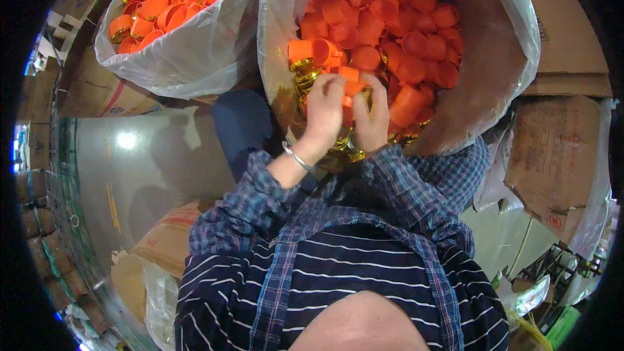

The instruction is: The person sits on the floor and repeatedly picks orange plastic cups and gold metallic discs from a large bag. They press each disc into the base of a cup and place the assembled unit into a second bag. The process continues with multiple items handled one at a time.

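Above the near left part of a large, translucent, plastic-lined container point(500, 84), the left hand point(325, 107) and right hand point(372, 117) are held close together, fingers curled about a short orange plastic cup point(354, 88). How firmly it is gripped cannot be told, since the contact is partly hidden by the fingers. Should the hold be loose, the cup could be dropped and lost among the heaped orange cups point(383, 10) inside the container. Shiny gold metallic pieces point(305, 82) are bunched at its near left, where they could be knocked or scratched by the fingers. A loose blue plaid sleeve point(416, 182) lies at its near rim; the soft edge could be dragged down by it. From the heaped whitish plastic bag point(188, 52) left of the container, cups could be spilled if it were bumped.
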A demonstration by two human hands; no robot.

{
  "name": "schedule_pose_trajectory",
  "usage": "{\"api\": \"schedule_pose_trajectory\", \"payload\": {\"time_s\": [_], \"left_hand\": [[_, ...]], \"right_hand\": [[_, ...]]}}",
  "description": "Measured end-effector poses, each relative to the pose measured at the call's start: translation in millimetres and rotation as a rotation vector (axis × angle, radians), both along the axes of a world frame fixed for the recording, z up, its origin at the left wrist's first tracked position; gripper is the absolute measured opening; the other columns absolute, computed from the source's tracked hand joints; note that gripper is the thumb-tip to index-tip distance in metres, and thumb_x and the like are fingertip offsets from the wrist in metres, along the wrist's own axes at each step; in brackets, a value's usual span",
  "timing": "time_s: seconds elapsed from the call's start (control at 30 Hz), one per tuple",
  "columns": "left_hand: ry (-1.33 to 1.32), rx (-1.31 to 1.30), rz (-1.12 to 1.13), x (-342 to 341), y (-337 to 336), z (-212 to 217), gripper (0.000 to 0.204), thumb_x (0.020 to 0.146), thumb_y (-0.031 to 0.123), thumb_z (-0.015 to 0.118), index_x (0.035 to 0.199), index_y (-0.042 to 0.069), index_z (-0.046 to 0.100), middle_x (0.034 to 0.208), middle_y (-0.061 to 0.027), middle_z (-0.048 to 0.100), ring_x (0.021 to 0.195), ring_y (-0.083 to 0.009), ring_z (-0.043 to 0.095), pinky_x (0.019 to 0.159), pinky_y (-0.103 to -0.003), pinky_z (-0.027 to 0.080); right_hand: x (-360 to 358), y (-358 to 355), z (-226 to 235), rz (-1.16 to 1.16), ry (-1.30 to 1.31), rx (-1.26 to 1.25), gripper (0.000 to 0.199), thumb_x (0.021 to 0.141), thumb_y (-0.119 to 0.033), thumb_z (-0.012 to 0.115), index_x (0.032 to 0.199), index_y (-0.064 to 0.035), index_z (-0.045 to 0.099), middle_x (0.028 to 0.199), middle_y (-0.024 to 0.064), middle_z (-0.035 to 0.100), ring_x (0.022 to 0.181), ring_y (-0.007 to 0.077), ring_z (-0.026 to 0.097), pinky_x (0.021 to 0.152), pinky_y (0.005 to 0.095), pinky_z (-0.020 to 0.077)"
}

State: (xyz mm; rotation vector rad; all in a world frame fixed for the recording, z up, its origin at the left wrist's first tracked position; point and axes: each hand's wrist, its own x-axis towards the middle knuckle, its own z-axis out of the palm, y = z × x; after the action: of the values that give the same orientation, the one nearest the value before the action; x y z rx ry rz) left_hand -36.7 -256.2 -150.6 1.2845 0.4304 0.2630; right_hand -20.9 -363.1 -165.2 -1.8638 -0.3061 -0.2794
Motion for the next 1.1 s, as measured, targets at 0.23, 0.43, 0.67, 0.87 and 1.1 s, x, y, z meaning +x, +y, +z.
{"api": "schedule_pose_trajectory", "payload": {"time_s": [0.23, 0.43, 0.67, 0.87, 1.1], "left_hand": [[-0.118, 0.013, 0.071, -6.7, -12.0, 1.0, 0.023, 0.098, 0.02, 0.057, 0.107, -0.001, 0.06, 0.101, -0.0108, 0.063, 0.095, -0.0179, 0.059, 0.087, -0.032, 0.046], [-0.08, 0.133, 0.047, 0.3, -0.8, 3.2, 0.023, 0.098, 0.018, 0.056, 0.107, -0.002, 0.06, 0.098, -0.0091, 0.064, 0.091, -0.0185, 0.059, 0.084, -0.031, 0.047], [-0.087, -0.018, 0.094, -10.6, -21.0, -13.7, 0.02, 0.099, 0.018, 0.057, 0.106, 0.0, 0.06, 0.1, -0.0052, 0.061, 0.094, -0.0145, 0.054, 0.088, -0.029, 0.043], [0.19, -0.445, 0.112, -9.0, -1.1, -41.0, 0.022, 0.097, 0.016, 0.061, 0.112, 0.0, 0.063, 0.106, -0.0042, 0.063, 0.097, -0.0141, 0.057, 0.088, -0.027, 0.045], [-0.179, 0.374, 0.139, 0.1, 80.5, 41.7, 0.024, 0.095, 0.018, 0.064, 0.11, -0.001, 0.064, 0.1, -0.0041, 0.066, 0.092, -0.0135, 0.06, 0.085, -0.029, 0.049]], "right_hand": [[-4.5, 3.7, -7.8, -0.12, -0.075, 0.011, 0.047, 0.092, -0.027, 0.06, 0.128, 0.0017, 0.051, 0.122, 0.0199, 0.054, 0.11, 0.0348, 0.054, 0.097, 0.0404, 0.0444], [3.8, 1.6, -7.5, 0.003, -0.01, 0.069, 0.046, 0.093, -0.028, 0.059, 0.129, -0.0001, 0.052, 0.126, 0.0193, 0.055, 0.115, 0.0316, 0.053, 0.099, 0.0388, 0.0432], [-5.0, 7.1, -18.6, -0.183, 0.007, 0.048, 0.031, 0.092, -0.016, 0.062, 0.117, 0.0011, 0.056, 0.109, 0.0155, 0.057, 0.101, 0.0291, 0.056, 0.091, 0.0384, 0.0451], [-13.2, 2.7, -22.9, -0.014, -0.252, -0.253, 0.036, 0.085, -0.018, 0.066, 0.115, -0.0017, 0.056, 0.115, 0.0183, 0.059, 0.105, 0.0378, 0.054, 0.09, 0.0447, 0.0459], [-12.1, -15.1, -34.0, 0.147, 0.097, -0.02, 0.049, 0.095, -0.03, 0.061, 0.134, -0.0011, 0.053, 0.125, 0.0202, 0.059, 0.114, 0.0348, 0.057, 0.096, 0.0415, 0.0469]]}}
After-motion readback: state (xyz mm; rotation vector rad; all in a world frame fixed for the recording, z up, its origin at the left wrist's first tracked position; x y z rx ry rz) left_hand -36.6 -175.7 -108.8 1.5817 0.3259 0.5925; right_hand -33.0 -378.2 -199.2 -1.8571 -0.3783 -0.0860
